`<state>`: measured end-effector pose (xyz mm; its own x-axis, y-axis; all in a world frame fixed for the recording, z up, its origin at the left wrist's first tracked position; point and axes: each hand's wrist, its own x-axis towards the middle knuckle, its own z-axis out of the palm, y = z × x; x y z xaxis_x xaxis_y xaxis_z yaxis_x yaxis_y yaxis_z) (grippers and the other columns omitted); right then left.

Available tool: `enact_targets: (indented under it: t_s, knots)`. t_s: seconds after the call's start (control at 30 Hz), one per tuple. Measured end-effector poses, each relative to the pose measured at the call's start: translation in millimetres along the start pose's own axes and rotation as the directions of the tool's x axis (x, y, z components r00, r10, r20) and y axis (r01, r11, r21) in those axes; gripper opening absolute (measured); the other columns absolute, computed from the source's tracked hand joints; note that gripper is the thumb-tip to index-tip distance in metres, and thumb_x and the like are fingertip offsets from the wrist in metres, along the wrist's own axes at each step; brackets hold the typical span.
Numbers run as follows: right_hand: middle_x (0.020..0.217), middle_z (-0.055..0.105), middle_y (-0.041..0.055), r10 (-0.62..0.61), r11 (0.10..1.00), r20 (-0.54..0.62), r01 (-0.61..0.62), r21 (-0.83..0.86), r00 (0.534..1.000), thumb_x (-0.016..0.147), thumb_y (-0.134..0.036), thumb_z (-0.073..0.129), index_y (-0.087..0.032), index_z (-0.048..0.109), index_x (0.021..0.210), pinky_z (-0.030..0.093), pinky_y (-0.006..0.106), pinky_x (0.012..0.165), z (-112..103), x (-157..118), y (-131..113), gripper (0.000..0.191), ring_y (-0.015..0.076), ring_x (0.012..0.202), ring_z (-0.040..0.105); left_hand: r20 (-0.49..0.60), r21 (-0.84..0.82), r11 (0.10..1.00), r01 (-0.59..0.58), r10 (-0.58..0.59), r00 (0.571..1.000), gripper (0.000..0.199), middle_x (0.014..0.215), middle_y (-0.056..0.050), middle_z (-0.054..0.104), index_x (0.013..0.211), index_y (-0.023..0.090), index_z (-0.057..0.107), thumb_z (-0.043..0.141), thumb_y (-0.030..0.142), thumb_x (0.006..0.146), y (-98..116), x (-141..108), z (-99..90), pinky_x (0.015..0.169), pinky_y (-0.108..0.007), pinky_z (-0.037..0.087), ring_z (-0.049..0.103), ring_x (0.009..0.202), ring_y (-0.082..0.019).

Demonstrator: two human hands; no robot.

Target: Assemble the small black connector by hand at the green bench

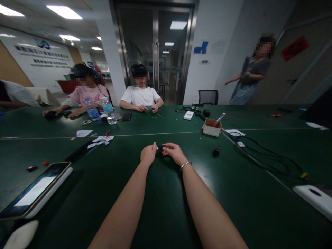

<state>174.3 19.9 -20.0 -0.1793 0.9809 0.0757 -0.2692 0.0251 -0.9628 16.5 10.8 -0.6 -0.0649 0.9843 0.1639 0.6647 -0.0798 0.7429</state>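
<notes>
Both of my hands meet over the dark green table [166,193], near its middle. Between their fingertips is a small black object with a shiny metal end [159,148]. My left hand [148,154] is closed at the metal end, on the left. The black end is pinched by my right hand [174,152], which has a silver bracelet at the wrist. Fingers hide part of the small object. To the right of my hands, a small black piece with a metal tip [216,151] lies on the table.
A phone [38,190] rests on a white box at the left. Farther back are bottles [109,112], an open small box [212,130] and a white device [188,115]. Black cables [269,157] run along the right. Two people sit opposite; another stands back right.
</notes>
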Motion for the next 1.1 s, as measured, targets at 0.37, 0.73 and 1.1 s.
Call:
enact_targets:
  t_s: [0.37, 0.73, 1.1]
  knots:
    - [0.057, 0.066, 0.0049, 0.05, 0.994, 0.009, -0.049, -0.097, 0.999, 0.076, -0.028, 0.071, -0.012, 0.061, 0.078, 0.05, 0.019, 0.042, 0.9, 1.5, -9.3, 0.019, 0.011, 0.046, 0.061, -0.021, -0.035, 0.977, -0.209, 0.208, 0.978, 0.032, 0.084, -0.005, 0.059, 0.078, 0.021, 0.06, 0.037, 0.039, 0.09, -6.4, 0.9, 0.2, 0.069, -0.029, 0.041, 0.055, 0.078, -0.018]
    - [0.056, 0.066, 0.0035, 0.057, 0.993, -0.022, -0.059, -0.104, 0.998, 0.076, -0.02, 0.071, -0.011, 0.059, 0.082, 0.052, 0.02, 0.045, 5.6, 5.3, -4.3, 0.016, 0.012, 0.047, 0.063, 0.013, -0.37, 0.916, -0.154, 0.171, 0.985, 0.019, 0.075, 0.001, 0.06, 0.093, 0.021, 0.057, 0.051, 0.035, 0.082, -23.3, 13.6, 5.6, 0.061, -0.023, 0.042, 0.055, 0.066, -0.012]
    - [0.075, 0.068, 0.0022, -0.036, 0.992, 0.104, 0.048, -0.121, 0.994, 0.066, -0.02, 0.075, -0.014, 0.063, 0.098, 0.053, 0.02, 0.05, 3.4, 1.5, -2.2, 0.035, 0.0093, 0.055, 0.063, 0.066, -0.349, 0.933, -0.086, 0.117, 0.991, 0.036, 0.054, 0.003, 0.049, 0.091, 0.019, 0.063, 0.037, 0.044, 0.087, -23.8, 16.3, 3.6, 0.049, -0.022, 0.034, 0.045, 0.047, -0.01]
